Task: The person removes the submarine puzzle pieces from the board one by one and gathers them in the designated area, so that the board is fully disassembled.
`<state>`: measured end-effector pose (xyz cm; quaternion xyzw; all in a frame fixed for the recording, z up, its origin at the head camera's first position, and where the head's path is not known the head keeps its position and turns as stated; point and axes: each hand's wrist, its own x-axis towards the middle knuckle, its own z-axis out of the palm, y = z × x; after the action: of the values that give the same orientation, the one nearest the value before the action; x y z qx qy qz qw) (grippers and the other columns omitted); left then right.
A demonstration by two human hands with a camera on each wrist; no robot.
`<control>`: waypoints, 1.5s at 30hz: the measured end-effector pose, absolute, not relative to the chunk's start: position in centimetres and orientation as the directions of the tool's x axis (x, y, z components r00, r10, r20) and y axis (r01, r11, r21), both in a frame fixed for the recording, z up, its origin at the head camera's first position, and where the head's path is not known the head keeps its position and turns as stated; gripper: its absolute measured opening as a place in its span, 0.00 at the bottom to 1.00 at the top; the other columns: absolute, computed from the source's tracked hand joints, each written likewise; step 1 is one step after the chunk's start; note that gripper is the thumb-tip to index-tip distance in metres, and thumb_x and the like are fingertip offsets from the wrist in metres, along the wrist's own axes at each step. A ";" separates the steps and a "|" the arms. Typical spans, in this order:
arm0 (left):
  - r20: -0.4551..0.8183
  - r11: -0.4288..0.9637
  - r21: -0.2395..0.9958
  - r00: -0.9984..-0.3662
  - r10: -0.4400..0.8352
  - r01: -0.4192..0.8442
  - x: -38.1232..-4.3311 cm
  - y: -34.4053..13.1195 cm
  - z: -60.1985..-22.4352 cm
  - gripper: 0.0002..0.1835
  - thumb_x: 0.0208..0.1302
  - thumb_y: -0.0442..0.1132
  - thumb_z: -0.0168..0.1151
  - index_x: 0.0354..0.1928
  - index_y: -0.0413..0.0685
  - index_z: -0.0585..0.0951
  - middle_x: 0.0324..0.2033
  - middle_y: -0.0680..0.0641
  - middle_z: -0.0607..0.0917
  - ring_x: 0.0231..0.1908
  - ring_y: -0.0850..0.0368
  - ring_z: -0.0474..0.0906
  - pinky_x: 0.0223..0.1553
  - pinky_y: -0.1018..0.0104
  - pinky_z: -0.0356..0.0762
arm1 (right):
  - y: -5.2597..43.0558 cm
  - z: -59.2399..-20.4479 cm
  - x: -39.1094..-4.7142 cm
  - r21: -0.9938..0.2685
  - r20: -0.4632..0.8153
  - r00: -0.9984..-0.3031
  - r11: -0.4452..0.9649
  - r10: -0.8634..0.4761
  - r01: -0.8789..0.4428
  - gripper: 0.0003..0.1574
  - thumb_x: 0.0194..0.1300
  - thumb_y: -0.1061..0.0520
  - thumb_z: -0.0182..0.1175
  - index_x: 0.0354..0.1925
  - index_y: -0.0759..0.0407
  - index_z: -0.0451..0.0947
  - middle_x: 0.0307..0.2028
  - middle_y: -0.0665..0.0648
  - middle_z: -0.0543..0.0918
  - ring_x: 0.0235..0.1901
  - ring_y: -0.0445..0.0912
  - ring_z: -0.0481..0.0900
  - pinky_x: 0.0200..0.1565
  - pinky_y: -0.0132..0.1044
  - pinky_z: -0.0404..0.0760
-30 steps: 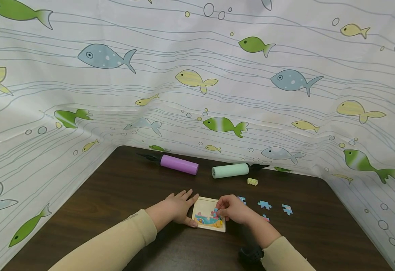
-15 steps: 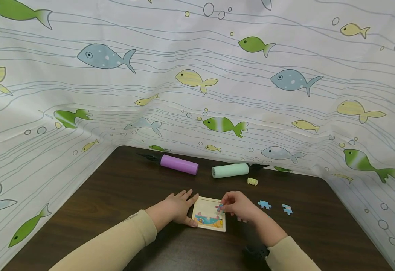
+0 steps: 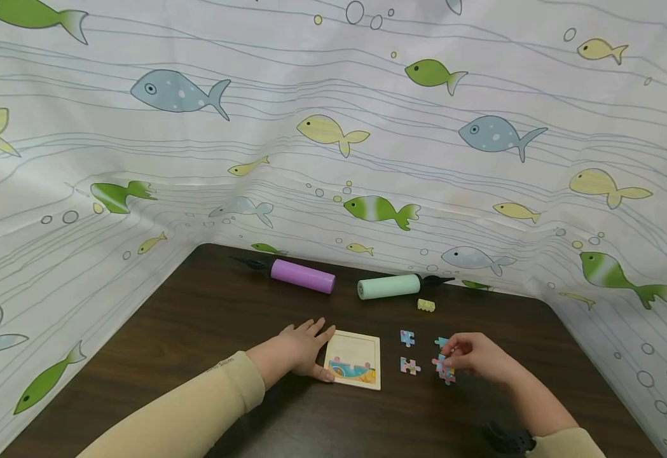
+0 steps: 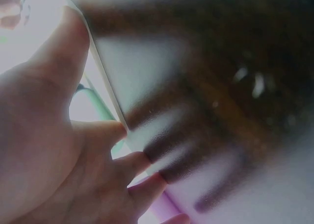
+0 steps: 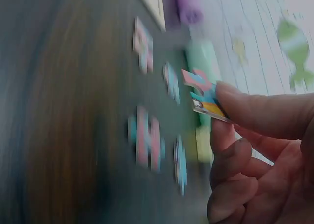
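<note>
My left hand [image 3: 295, 350] lies with fingers spread at the left side of a light wooden puzzle board [image 3: 357, 338]. In the left wrist view, the thumb [image 4: 68, 42] and fingertips come up to the board's edge [image 4: 109, 89]. Colourful pieces [image 3: 353, 370] fill the board's lower part; its upper part is bare wood. To the right, my right hand [image 3: 476, 356] pinches a pink, blue and yellow puzzle piece [image 5: 203, 91] between thumb and fingers. That hand hovers over loose pieces, including a pink one [image 3: 446, 376] and a blue one [image 3: 441, 341] it partly covers.
Two more loose puzzle pieces, one blue [image 3: 407, 338] and one pink [image 3: 409, 366], lie just right of the board. Behind are a purple pump [image 3: 302, 276], a mint-green pump [image 3: 389, 287] and a small yellow block [image 3: 426, 305]. A fish-patterned curtain [image 3: 287, 146] surrounds the dark table.
My right hand has moved from over the board to the right, above the loose pieces, still with a puzzle piece between its fingers. The left hand has stayed at the board.
</note>
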<state>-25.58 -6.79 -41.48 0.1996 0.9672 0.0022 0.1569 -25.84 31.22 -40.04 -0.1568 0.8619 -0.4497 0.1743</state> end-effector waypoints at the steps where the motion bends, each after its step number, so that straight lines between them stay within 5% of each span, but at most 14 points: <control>1: -0.304 0.922 0.070 -0.872 0.384 0.381 -25.5 -6.8 -41.3 0.55 0.52 0.73 0.62 0.78 0.59 0.56 0.76 0.48 0.55 0.73 0.50 0.52 0.67 0.44 0.55 | 32.3 -40.2 -25.8 -0.829 -0.169 -0.888 0.549 -0.427 -0.106 0.11 0.65 0.60 0.66 0.41 0.67 0.78 0.24 0.53 0.75 0.18 0.41 0.64 0.20 0.33 0.66; 10: -0.301 0.919 0.072 -0.870 0.390 0.387 -25.3 -7.0 -41.0 0.54 0.54 0.73 0.61 0.78 0.58 0.55 0.76 0.47 0.55 0.73 0.49 0.52 0.68 0.45 0.55 | 39.1 -41.7 -24.5 -0.799 -0.229 -0.902 0.600 -0.367 -0.041 0.10 0.68 0.61 0.62 0.40 0.69 0.77 0.24 0.52 0.73 0.19 0.41 0.66 0.20 0.34 0.67; 22: -0.298 0.917 0.065 -0.869 0.394 0.394 -25.8 -6.8 -41.7 0.56 0.52 0.75 0.60 0.78 0.60 0.54 0.76 0.48 0.55 0.74 0.49 0.51 0.67 0.44 0.56 | 39.6 -42.6 -24.0 -0.721 -0.142 -0.971 0.692 -0.192 -0.031 0.09 0.66 0.62 0.64 0.38 0.69 0.79 0.24 0.53 0.76 0.20 0.45 0.69 0.23 0.38 0.72; 29: -0.297 0.919 0.055 -0.872 0.389 0.391 -25.7 -6.8 -41.7 0.56 0.52 0.75 0.59 0.78 0.60 0.55 0.76 0.48 0.55 0.73 0.49 0.52 0.67 0.45 0.56 | 37.3 -42.2 -24.1 -0.722 -0.057 -0.997 0.692 -0.054 0.004 0.10 0.66 0.60 0.65 0.40 0.68 0.79 0.30 0.57 0.81 0.28 0.49 0.73 0.29 0.40 0.74; 45: -0.287 0.918 0.057 -0.875 0.391 0.392 -25.9 -6.9 -42.0 0.56 0.51 0.76 0.60 0.78 0.60 0.55 0.76 0.48 0.55 0.73 0.49 0.52 0.67 0.43 0.56 | 24.4 -41.0 -26.6 -0.785 0.013 -0.949 0.585 -0.314 -0.205 0.07 0.65 0.61 0.66 0.39 0.63 0.80 0.31 0.55 0.77 0.31 0.50 0.73 0.32 0.43 0.75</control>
<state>-25.86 -6.93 -42.01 0.2020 0.9681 -0.0014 0.1480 -26.65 24.38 -41.04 -0.1462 0.8880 -0.4313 0.0635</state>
